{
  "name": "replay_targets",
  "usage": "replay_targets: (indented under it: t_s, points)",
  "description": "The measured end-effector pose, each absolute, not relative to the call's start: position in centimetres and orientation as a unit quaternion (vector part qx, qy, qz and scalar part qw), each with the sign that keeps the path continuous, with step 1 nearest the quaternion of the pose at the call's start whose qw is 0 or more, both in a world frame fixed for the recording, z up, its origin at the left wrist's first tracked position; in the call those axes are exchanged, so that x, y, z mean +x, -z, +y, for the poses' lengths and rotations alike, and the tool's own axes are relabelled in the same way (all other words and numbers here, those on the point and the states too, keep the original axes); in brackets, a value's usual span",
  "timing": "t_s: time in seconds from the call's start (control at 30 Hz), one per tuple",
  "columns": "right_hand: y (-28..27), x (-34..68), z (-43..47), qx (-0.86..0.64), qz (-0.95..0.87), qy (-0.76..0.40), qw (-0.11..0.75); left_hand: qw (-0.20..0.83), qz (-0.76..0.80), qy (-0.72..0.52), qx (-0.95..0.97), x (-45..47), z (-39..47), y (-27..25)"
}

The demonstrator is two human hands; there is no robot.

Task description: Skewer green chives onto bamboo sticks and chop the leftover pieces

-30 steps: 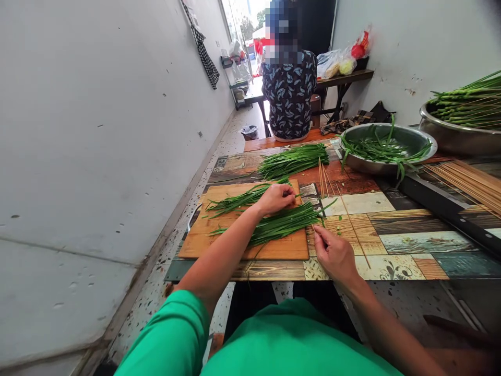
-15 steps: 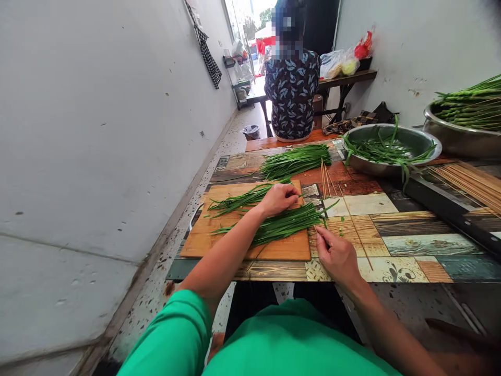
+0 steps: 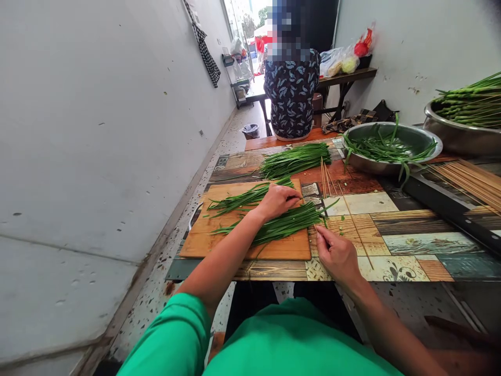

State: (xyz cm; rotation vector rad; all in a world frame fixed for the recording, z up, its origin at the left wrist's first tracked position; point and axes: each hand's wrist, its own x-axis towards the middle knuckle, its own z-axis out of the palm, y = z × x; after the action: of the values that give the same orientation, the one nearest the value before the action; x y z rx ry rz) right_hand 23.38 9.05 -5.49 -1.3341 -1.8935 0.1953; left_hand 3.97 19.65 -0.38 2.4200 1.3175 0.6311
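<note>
Two loose bunches of Chinese chives lie on the wooden cutting board (image 3: 195, 240): an upper bunch (image 3: 238, 201) and a lower bunch (image 3: 293, 222). Between their right ends is my left hand (image 3: 278, 201), fingertips pinched near the board's right edge; what they hold, if anything, is too small to make out. My right hand (image 3: 338, 256) is closed just off the board's right side, with the tip of a thin bamboo skewer (image 3: 315, 226) poking out past thumb and finger, close to the lower bunch's ends. Beyond the board rests a larger chive pile (image 3: 295, 160).
Several loose skewers (image 3: 326, 180) and one long skewer (image 3: 358, 232) lie right of the board. Further right are a black-handled knife (image 3: 450, 203), a skewer bundle (image 3: 473, 183), a metal bowl (image 3: 391, 168) of chives and another bowl (image 3: 462, 137) of skewered greens. A person (image 3: 293, 96) sits ahead.
My left hand's fingertips have shifted very slightly toward the board's right edge. My right hand stays in almost the same spot.
</note>
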Motion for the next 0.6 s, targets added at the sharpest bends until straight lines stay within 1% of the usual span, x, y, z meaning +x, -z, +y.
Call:
replay_targets:
  t_s: [0.13,0.2,0.27,0.37,0.5,0.6]
  points:
    - [5.6,23.4,9.0,-0.538,-0.739,-0.094,0.393,0.181,0.429,-0.168,0.869,3.4,18.9,-0.3]
    - [5.7,23.4,9.0,-0.547,-0.737,-0.106,0.382,0.147,0.485,-0.156,0.848,2.8,18.9,-0.7]
    - [5.7,23.4,9.0,-0.553,-0.736,-0.114,0.374,0.092,0.551,-0.136,0.818,2.3,19.3,-0.8]
    - [5.8,23.4,9.0,-0.555,-0.735,-0.117,0.372,0.031,0.585,-0.085,0.806,1.9,20.0,-0.6]
    - [5.8,23.4,9.0,-0.551,-0.736,-0.114,0.376,0.008,0.596,-0.065,0.8,2.6,20.6,-0.2]
    - [5.7,23.4,9.0,-0.547,-0.74,-0.104,0.378,0.027,0.622,-0.075,0.779,3.2,21.0,-0.4]
